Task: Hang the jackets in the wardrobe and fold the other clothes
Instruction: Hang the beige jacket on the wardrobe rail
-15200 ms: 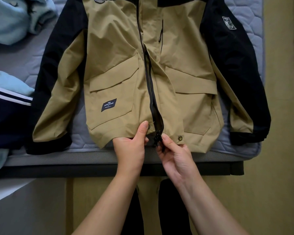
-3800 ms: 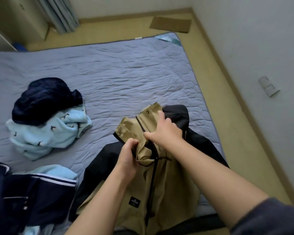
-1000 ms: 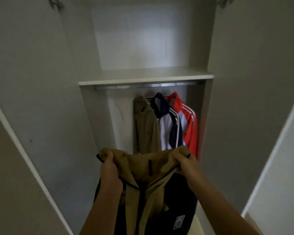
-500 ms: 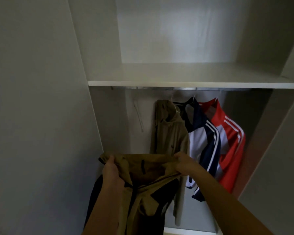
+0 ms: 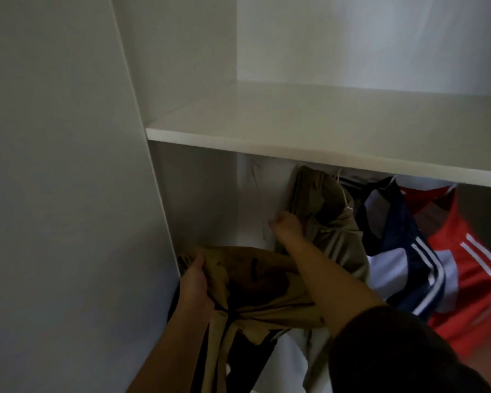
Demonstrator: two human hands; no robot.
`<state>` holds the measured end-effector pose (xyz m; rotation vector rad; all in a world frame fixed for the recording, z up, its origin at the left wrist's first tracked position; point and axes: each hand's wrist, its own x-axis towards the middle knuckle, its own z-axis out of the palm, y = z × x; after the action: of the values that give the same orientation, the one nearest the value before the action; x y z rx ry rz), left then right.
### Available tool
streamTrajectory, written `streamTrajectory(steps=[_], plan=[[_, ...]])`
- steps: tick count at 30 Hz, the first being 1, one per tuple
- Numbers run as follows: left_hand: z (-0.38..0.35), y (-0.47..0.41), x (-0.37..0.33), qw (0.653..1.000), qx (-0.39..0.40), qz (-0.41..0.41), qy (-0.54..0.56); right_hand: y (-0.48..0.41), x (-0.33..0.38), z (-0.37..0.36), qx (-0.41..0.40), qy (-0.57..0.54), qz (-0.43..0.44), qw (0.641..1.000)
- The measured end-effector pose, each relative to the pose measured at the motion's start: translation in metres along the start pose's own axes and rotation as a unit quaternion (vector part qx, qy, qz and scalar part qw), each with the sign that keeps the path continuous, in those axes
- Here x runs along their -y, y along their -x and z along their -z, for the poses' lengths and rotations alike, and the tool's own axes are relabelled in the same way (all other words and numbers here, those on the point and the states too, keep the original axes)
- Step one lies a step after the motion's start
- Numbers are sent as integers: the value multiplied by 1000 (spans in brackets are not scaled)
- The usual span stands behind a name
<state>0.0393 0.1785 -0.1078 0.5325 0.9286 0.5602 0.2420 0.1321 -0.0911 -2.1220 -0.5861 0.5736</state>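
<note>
Closest in, the dark sleeve of the right arm fills the lower right corner, and the bare forearm stretches forward across the tan and black jacket. That jacket is bunched low inside the open wardrobe and not yet hung. Its collar end is up and its body droops down out of frame.

The left hand is clamped on the collar's left edge, thumb on top and fingers curled under the fabric, right beside the wardrobe's left side panel. The hands are apart. The right hand is off the jacket, higher and deeper in, with its fingers curled at the left edge of a hanging khaki jacket. It's blurred, so I cannot tell whether it grips that cloth or anything else.

Further back, under the shelf, a navy and white jacket with striped sleeves hangs against the khaki one. A red jacket with white stripes hangs at the far right. Above them the white shelf board spans the wardrobe, with the pale back wall beyond.
</note>
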Motion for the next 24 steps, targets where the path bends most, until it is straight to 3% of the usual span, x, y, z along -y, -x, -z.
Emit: streamTrajectory(steps=[6,13,18,24], plan=[[-13,-32,-19,998,-43,-23,30,-60,14,-25,35,-165,-58,984],[-16,-50,-16,996,-76,-53,-2,-71,10,-24,-34,-232,-34,971],[-9,-54,-13,998,-41,-15,49,-52,25,-7,-22,-276,-30,960],[5,-37,-10,1000,7,-5,5,14,14,2,1,-298,-67,952]])
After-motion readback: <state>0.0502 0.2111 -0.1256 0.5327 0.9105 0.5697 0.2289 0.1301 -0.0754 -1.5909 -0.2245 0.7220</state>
